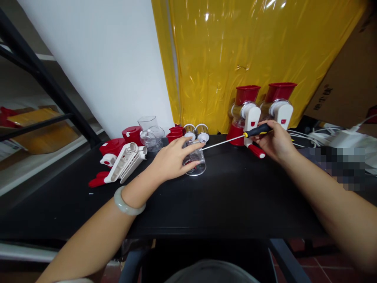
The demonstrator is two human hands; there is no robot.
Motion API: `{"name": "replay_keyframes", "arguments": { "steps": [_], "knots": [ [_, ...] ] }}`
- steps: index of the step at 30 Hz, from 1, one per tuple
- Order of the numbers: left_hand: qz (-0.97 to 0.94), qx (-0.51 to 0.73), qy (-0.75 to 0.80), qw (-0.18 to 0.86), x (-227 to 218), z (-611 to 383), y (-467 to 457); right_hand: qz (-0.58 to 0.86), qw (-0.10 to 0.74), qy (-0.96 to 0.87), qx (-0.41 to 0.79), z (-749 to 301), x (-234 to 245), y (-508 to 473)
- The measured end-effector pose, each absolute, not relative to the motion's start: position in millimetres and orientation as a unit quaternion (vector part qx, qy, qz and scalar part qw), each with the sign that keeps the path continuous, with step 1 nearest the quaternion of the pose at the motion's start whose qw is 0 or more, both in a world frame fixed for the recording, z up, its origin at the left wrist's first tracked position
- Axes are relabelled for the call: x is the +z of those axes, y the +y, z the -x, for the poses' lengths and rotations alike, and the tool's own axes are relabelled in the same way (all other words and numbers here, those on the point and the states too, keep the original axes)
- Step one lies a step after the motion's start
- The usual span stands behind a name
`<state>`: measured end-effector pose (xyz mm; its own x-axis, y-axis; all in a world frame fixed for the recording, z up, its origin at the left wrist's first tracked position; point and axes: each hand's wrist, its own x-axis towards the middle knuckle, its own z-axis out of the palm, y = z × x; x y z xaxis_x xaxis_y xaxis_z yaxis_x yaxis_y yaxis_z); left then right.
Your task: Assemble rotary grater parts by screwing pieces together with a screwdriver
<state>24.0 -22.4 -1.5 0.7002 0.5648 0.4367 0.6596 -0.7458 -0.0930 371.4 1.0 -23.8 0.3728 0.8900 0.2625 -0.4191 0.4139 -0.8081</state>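
Note:
My right hand (275, 141) is closed round the black and yellow handle of a screwdriver (256, 130). Its long metal shaft points left, and the tip ends at a clear plastic housing (198, 156) on the black table. Around that housing lie the thumb and fingers of my left hand (173, 157), which cover part of it. Whether the tip touches the housing or a finger I cannot tell. Just behind the left fingers are two metal grater drums (195, 131) with white ends. Small red plastic parts (174, 133) sit beside them.
Two assembled red-and-white rotary graters (247, 114) stand at the back right. On the left lie white crank-arm pieces (125, 163), red bases (113, 146) and another clear housing (151, 135). White cables (315, 135) and a cardboard box (343, 78) are at far right. Yellow wrapping (250, 47) backs the table (224, 204).

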Motion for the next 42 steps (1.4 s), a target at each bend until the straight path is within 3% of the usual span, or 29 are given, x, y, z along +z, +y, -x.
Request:
{"name": "replay_keyframes", "arguments": {
  "steps": [12, 23, 30, 42],
  "knots": [
    [0.898, -0.211, -0.375, 0.088, -2, -39, -22, 0.349, 0.758, -0.432, 0.342, -372, -29, 2],
    [0.895, -0.222, -0.374, 0.099, -4, -38, -24, 0.309, 0.760, -0.374, 0.433, -373, -24, -2],
    [0.893, -0.267, -0.345, 0.107, -11, -35, -21, 0.352, 0.743, -0.447, 0.352, -379, -31, 4],
    [0.877, -0.338, -0.328, 0.098, -19, -30, -19, 0.318, 0.747, -0.419, 0.405, -379, -29, 0]
  ]
}}
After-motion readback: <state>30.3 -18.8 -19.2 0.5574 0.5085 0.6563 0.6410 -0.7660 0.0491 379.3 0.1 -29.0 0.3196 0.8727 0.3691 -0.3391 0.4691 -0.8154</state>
